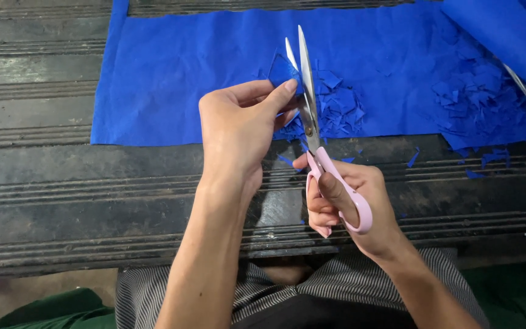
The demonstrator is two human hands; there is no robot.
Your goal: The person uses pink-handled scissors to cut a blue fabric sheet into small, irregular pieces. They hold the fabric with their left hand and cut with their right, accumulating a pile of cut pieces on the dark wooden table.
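a blue sheet (171, 79) lies flat on the dark ridged bench (62, 176), filling the view from nine to one o'clock. the left hand (238, 131) pinches a small blue piece (281, 70) between thumb and fingertips at twelve o'clock. the right hand (351, 204), at five o'clock, grips pink-handled scissors (312, 122), blades parted around that piece. a heap of blue snippets (339, 106) lies just behind, and more scraps (476, 100) at two o'clock. judging by this, much is cut already, while the big sheet looks mostly whole.

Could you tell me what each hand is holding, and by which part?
Left hand pinches a blue paper scrap by its lower edge; right hand holds scissors by the pink handles.
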